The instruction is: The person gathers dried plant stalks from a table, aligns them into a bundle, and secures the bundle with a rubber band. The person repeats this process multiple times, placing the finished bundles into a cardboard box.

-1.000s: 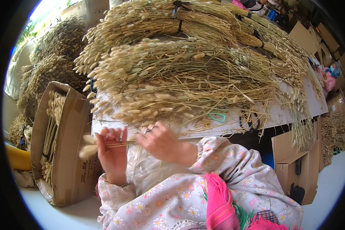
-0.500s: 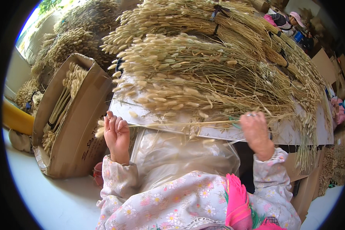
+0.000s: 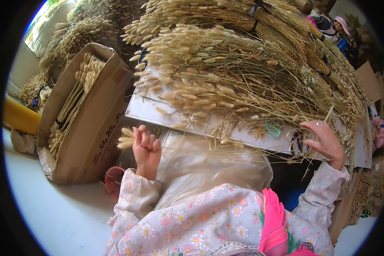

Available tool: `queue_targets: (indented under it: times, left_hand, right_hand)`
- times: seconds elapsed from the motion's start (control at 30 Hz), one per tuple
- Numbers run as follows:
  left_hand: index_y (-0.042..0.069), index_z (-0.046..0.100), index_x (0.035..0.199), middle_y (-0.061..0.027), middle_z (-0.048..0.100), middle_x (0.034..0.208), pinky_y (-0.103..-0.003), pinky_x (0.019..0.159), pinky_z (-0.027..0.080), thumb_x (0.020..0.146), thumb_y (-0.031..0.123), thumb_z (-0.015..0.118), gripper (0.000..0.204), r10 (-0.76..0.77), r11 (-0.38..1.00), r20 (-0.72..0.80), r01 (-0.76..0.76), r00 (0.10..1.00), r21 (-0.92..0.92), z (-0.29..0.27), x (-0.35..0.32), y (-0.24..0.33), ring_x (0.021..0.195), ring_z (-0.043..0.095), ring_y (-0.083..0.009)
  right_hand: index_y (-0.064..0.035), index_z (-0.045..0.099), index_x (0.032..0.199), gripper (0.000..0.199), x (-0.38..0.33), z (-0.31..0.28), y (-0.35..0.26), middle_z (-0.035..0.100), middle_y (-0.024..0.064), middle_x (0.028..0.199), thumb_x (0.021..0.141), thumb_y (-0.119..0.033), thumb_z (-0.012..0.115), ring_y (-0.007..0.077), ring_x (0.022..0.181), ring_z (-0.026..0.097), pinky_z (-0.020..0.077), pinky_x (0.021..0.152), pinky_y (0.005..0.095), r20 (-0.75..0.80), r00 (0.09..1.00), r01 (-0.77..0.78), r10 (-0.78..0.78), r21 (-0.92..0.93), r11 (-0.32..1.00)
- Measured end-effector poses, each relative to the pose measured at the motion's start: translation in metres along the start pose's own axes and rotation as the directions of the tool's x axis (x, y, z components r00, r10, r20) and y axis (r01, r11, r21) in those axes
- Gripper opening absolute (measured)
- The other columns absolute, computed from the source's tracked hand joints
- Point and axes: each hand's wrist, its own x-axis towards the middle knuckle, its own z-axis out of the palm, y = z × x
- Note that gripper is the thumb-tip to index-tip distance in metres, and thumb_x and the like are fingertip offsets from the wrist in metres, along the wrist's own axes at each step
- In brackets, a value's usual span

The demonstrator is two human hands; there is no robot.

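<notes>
My left hand (image 3: 146, 147) is closed around a few thin dried grass stems (image 3: 128, 138) whose fluffy heads stick out to the left. My right hand (image 3: 324, 143) reaches with spread fingers into the stalk ends at the right side of a big heap of dried fluffy-headed grass (image 3: 243, 77). The heap lies on a white board (image 3: 251, 138) in front of me. A clear plastic sheet (image 3: 200, 164) covers my lap under the board's edge.
An open cardboard box (image 3: 89, 128) holding bundled dried grass stands at my left on the pale floor. More dried bundles (image 3: 77, 30) are piled behind it. A yellow object (image 3: 19, 117) lies far left. Another person (image 3: 335, 25) sits at the top right. More cardboard boxes (image 3: 367, 79) stand right.
My right hand left the stems in my left hand and swung far right to the heap's stalk ends. The view tilted down and left, showing more of the box.
</notes>
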Motion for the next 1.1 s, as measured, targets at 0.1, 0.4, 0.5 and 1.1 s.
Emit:
queue_targets:
  times: [0.1,0.4,0.5,1.1]
  left_hand:
    - [0.011,0.052,0.092,0.0071,0.023,0.051,-0.023,0.042,0.018,0.103,0.039,0.037,0.034,-0.016,0.995,0.006,0.016,1.000,0.094,0.000,-0.004,-0.012,0.044,0.017,-0.0058]
    - [0.009,0.053,0.094,0.0068,0.024,0.053,-0.023,0.043,0.020,0.103,0.041,0.036,0.037,0.027,0.967,0.091,-0.049,0.995,0.250,0.019,-0.009,-0.021,0.045,0.021,-0.0060]
    - [0.008,0.053,0.095,0.0064,0.025,0.055,-0.022,0.044,0.020,0.103,0.038,0.038,0.035,0.035,0.961,0.113,-0.065,0.993,0.267,0.024,-0.008,-0.019,0.047,0.022,-0.0059]
    - [0.009,0.049,0.083,0.0025,0.033,0.067,-0.027,0.062,0.032,0.102,0.038,0.038,0.037,0.111,0.979,0.059,-0.120,0.992,0.163,0.043,0.002,-0.019,0.061,0.034,-0.0125]
  right_hand:
    - [-0.0083,0.062,0.107,0.027,0.055,0.020,-0.033,0.066,0.0113,0.097,0.083,-0.020,0.065,0.0319,0.091,0.060,0.0424,0.087,0.0419,0.035,0.973,0.229,-0.230,0.012,0.973]
    - [-0.0104,0.059,0.081,0.017,0.143,0.186,-0.155,0.064,0.0106,0.078,0.085,-0.026,0.064,0.0272,0.075,0.064,0.0466,0.070,0.0412,-0.094,0.891,0.441,-0.444,-0.058,0.896]
    - [-0.0100,0.060,0.080,0.016,0.146,0.185,-0.159,0.063,0.0092,0.074,0.086,-0.024,0.063,0.0282,0.072,0.063,0.0455,0.067,0.0421,-0.170,0.909,0.401,-0.380,0.110,0.909]
    - [-0.0096,0.057,0.085,0.011,0.104,0.161,-0.186,0.058,0.0089,0.069,0.088,-0.019,0.061,0.0264,0.061,0.062,0.0489,0.052,0.0377,-0.279,0.821,0.555,-0.498,0.179,0.813]
